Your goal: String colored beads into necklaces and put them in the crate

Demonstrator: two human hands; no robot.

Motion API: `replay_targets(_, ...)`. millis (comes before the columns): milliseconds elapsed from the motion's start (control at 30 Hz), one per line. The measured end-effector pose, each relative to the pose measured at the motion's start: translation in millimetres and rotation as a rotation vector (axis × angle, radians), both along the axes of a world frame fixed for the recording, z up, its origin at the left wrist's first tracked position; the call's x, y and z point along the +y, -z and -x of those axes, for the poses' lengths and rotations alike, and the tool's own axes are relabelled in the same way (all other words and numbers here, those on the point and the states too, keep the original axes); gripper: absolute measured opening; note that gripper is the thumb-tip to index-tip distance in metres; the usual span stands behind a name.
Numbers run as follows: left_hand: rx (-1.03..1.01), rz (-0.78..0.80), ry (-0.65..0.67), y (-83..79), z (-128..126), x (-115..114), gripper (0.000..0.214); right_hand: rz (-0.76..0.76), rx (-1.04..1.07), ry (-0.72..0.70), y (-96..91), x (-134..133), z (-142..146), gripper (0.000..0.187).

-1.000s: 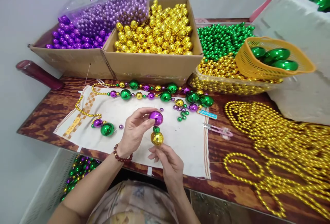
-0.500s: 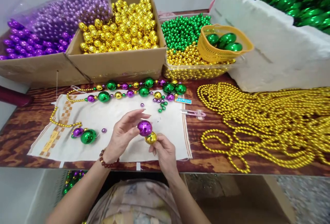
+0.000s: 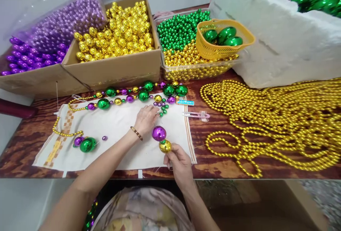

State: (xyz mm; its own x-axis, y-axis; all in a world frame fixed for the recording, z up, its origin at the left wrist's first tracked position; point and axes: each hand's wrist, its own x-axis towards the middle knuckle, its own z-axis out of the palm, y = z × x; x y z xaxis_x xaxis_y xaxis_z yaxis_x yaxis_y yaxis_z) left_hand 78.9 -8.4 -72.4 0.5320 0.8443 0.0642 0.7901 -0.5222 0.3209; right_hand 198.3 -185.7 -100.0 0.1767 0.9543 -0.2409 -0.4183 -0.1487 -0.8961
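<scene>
My right hand [image 3: 181, 161] pinches a shiny gold bead [image 3: 165, 146] near the cloth's front edge. In line above it sit a small green bead [image 3: 163, 141] and a large purple bead [image 3: 159, 133], with a thin needle or wire tip showing at the top. My left hand [image 3: 146, 119], wearing a beaded bracelet, is bent down over the white cloth [image 3: 117, 117]. Its fingers are drawn together beside loose small green beads [image 3: 164, 111] and small purple beads [image 3: 159, 104]; whatever is between the fingertips is hidden.
A strung bead necklace [image 3: 103, 104] runs along the cloth's back edge, near pink-handled snips [image 3: 199, 115]. Gold bead chains [image 3: 279, 117] lie at right. Behind stand a cardboard box [image 3: 114, 69] of gold beads, a yellow basket [image 3: 226, 51] and a white foam box [image 3: 255, 46].
My left hand has left the purple bead and reached forward to the small loose beads. My right hand, still holding the gold bead, has shifted slightly right and nearer to me.
</scene>
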Motion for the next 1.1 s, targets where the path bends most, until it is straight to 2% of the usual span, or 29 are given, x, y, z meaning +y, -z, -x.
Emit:
replay_targets(100,0.127,-0.013,0.016,2.1,-5,4,0.019,0.014,0.013,0.009,1.1,-1,-2,0.029)
replay_targets(200,0.122,-0.028,0.037,2.3,-6,6,0.019,0.014,0.024,0.021,2.2,-1,-3,0.029)
replay_targets(333,-0.010,-0.054,-0.014,-4.0,-4,9,0.021,0.000,0.034,0.028,3.1,-1,-3,0.028)
replay_targets(500,-0.233,-0.030,-0.085,-20.4,1,17,0.016,-0.019,0.046,0.025,4.8,-1,-4,0.028)
replay_targets(567,-0.405,0.076,-0.107,-27.8,2,19,0.015,-0.031,0.054,0.032,6.4,-1,-3,0.027)
replay_targets(700,-0.743,0.468,-0.084,-40.6,-11,16,0.017,-0.078,0.121,0.032,4.9,-5,-1,0.026)
replay_targets(833,-0.792,0.774,0.101,-44.5,-56,-3,0.016,-0.120,0.193,0.005,-17.8,-16,-1,0.026)
replay_targets(933,-0.744,0.917,0.366,-40.2,-108,-36,0.015,-0.122,0.195,-0.052,-47.2,-28,-2,0.029)
replay_targets(1033,-0.534,1.035,0.705,-34.1,-164,-75,0.014,-0.137,0.215,-0.101,-70.7,-41,-1,0.033)
replay_targets(1100,-0.338,1.134,0.857,-30.3,-192,-94,0.022,-0.135,0.213,-0.110,-77.1,-49,-1,0.033)
